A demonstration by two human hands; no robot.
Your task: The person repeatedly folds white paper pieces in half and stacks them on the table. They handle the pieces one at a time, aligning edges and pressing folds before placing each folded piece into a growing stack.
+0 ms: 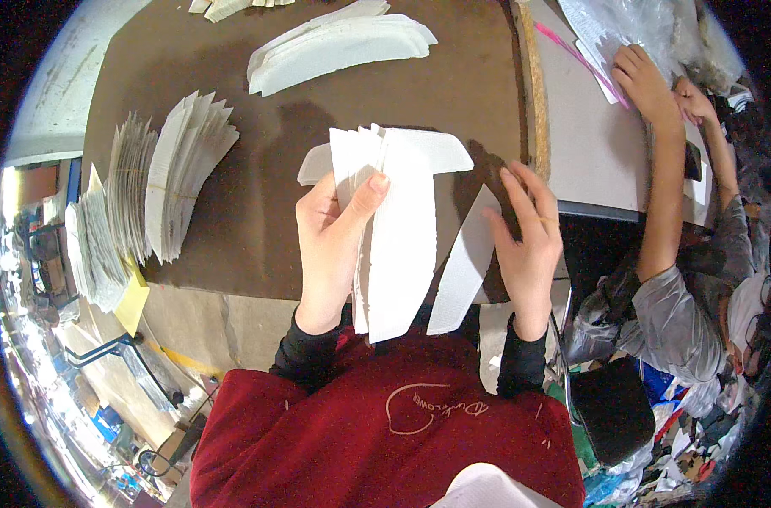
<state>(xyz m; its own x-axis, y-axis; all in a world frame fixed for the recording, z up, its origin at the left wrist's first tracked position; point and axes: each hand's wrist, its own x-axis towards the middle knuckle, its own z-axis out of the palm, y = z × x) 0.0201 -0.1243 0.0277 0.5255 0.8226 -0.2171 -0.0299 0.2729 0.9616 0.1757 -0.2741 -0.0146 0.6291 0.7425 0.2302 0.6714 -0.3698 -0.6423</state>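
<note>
My left hand (330, 250) grips a stack of white curved pieces (402, 229), thumb on top and fingers behind. The material could be paper or thin fabric; I cannot tell which. Pieces lying crosswise show behind the stack, with one end (449, 152) jutting out to the right and another to the left. Next to my right hand (529, 241) is a single white strip (463, 267), slanting past the table's near edge. The right thumb meets or nearly meets its upper edge, while the fingers are spread apart.
On the brown table (275, 203) a fanned pile of white pieces (343, 55) lies at the far side. Tied bundles (186, 169) stand at the left, beside a yellow sheet (131, 300). A wooden edge (533, 93) bounds the right, where another person's arms (665, 161) work.
</note>
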